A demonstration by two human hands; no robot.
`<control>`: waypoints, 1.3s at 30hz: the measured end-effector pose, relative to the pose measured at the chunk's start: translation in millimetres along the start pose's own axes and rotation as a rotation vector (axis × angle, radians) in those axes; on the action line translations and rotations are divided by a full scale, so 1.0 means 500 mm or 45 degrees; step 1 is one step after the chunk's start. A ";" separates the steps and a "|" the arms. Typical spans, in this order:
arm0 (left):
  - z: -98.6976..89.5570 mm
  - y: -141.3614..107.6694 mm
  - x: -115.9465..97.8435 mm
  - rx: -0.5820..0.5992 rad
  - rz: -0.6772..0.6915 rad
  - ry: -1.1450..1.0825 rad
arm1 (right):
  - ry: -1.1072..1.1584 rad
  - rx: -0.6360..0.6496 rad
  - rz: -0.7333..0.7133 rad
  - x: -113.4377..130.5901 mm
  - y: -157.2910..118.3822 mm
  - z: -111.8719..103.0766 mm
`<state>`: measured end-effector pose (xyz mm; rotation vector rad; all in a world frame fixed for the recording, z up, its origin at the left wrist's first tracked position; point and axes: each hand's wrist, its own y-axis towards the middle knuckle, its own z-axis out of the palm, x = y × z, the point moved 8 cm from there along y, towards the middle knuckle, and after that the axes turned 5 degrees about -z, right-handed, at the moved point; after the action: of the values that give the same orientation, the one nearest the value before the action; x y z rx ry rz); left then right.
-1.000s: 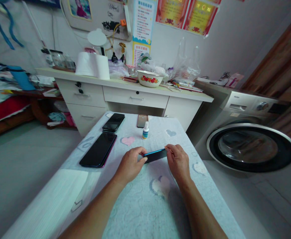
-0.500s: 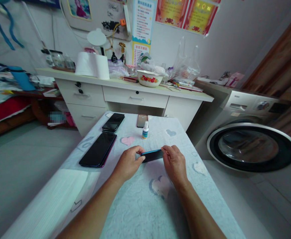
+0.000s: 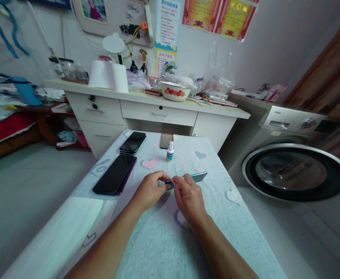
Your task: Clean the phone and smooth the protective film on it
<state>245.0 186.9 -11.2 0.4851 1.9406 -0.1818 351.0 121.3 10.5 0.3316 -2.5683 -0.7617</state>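
My left hand pinches the left end of a smartphone, which is tilted above the table with its blue edge up. Over the near side of that phone, my right hand is closed, its fingertips at the phone's edge close to my left fingers. What the right fingers pinch, if anything, is hidden. A small white spray bottle with a blue and yellow label stands just beyond my hands. Behind it lies a phone-shaped case. To the left rest a large dark phone and a stack of phones.
A patterned cloth covers the table. Beyond it is a white desk with a flowered bowl, paper rolls and plastic bags. A washing machine stands at the right, its round door swung out.
My right hand has slid left along the phone, from its right end to near my left fingers. The phone's right end now shows bare and tilts up slightly. My left hand has barely moved.
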 end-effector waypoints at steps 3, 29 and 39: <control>0.002 0.001 0.005 0.020 0.008 -0.028 | 0.003 0.027 -0.030 0.012 0.000 0.005; -0.010 0.004 0.013 -0.045 -0.029 0.086 | -0.075 -0.076 0.115 -0.078 0.005 -0.051; -0.013 0.003 0.020 -0.067 -0.063 0.076 | -0.121 -0.152 0.185 -0.117 0.004 -0.071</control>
<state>236.7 193.0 -17.3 0.4124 2.0119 -0.1491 418.9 127.0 18.3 0.0717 -2.5865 -0.8911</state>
